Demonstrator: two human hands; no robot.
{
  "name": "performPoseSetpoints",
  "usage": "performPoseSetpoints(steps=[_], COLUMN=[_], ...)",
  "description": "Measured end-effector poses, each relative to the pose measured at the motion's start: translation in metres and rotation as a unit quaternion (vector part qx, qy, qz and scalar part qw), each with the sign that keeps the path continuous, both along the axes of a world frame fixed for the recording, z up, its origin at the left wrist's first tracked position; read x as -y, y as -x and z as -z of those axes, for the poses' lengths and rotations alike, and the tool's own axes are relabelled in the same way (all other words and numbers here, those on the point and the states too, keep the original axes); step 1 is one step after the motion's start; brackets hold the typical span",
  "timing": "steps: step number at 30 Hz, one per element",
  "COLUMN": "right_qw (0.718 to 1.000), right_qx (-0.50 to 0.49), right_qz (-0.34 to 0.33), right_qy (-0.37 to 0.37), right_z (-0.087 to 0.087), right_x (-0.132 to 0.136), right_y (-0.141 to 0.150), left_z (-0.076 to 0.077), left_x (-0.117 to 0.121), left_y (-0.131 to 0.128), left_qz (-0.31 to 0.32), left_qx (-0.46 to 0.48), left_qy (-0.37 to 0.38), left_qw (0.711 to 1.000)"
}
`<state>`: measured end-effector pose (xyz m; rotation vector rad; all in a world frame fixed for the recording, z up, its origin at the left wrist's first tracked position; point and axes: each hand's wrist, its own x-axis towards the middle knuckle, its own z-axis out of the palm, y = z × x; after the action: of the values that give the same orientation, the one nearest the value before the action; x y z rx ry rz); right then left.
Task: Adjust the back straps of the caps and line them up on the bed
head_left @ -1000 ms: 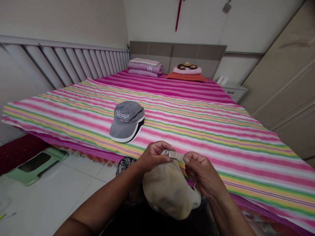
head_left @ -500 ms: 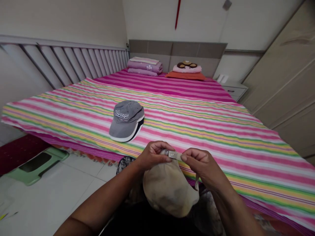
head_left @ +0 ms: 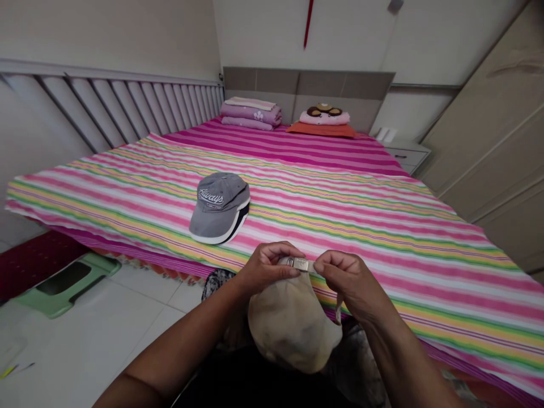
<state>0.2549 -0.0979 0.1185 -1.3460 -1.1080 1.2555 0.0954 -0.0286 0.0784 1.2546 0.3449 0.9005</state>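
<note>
from the head camera, the person's left hand (head_left: 267, 269) is closing narrowly around the back strap (head_left: 297, 264) of a beige cap (head_left: 293, 326), with the thumb and fingers pinching the strap beside its small metal buckle (head_left: 290, 262). the right hand (head_left: 352, 280) is also holding narrowly, gripping the strap's free end between thumb and bent fingers, just beside the buckle. the beige cap is hanging under both hands, crown toward the camera, above the person's lap and near the edge of the bed.

beyond the hands, a gray cap (head_left: 220, 207) with white and black trim is lying on a striped pink, yellow and green bedsheet (head_left: 361, 229). folded purple bedding (head_left: 250, 115) is resting near the headboard (head_left: 308, 82), and a small pillow (head_left: 324, 117) is sitting on an orange cushion (head_left: 322, 130) beside it. a slatted gray rail (head_left: 114, 107) is running along the left of the bed, and a nightstand (head_left: 406, 154) and a wardrobe (head_left: 480, 130) are standing at the right. a green stool (head_left: 63, 286) and a dark red mat (head_left: 34, 263) are lying on the tiled floor (head_left: 140, 309).
</note>
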Motion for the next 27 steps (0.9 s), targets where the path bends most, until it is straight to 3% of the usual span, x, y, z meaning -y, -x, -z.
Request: performPoseSetpoints(steps=[5,9,21,27], right_qw=[1.000,0.999,0.992,0.992], right_qx=[-0.016,-0.043,-0.100,-0.106], right_qz=[0.003,0.008,0.070,0.072], right_qy=[0.000,-0.016,-0.019,-0.017], right_z=[0.002,0.007,0.017,0.017], right_x=[0.001,0.000,0.004,0.007], right_y=[0.002,0.003,0.018,0.022], left_z=[0.000,0.001,0.007,0.008], left_x=[-0.001,-0.001,0.013,0.015], left_y=[0.000,-0.001,-0.010,-0.011], left_qz=[0.007,-0.002,-0.019,-0.019], left_qx=[0.009,0.002,0.056,0.055], left_qy=[-0.051,-0.050,0.123,0.136], left_qw=[0.999,0.999,0.991,0.989])
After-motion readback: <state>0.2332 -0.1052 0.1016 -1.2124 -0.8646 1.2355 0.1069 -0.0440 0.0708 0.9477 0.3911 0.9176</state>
